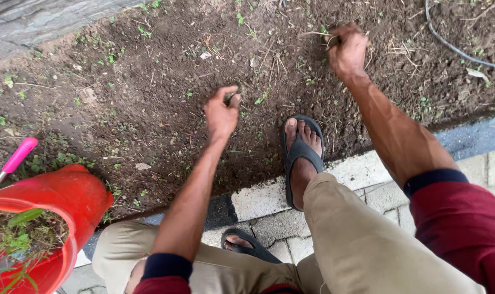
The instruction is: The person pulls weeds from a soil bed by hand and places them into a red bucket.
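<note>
Holding pulled weeds (19, 231), red bucket (76, 196) beside soil (149, 103).

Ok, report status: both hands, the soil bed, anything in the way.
Left hand pinched shut over bare soil. Right hand closed on a dry stem. Sandalled foot planted in the bed between them. Red bucket of weeds at left.

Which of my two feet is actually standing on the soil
The forward foot, in a black flip-flop, with its toes on the dark soil. The other foot is tucked back under your leg on the paving stones.
</note>
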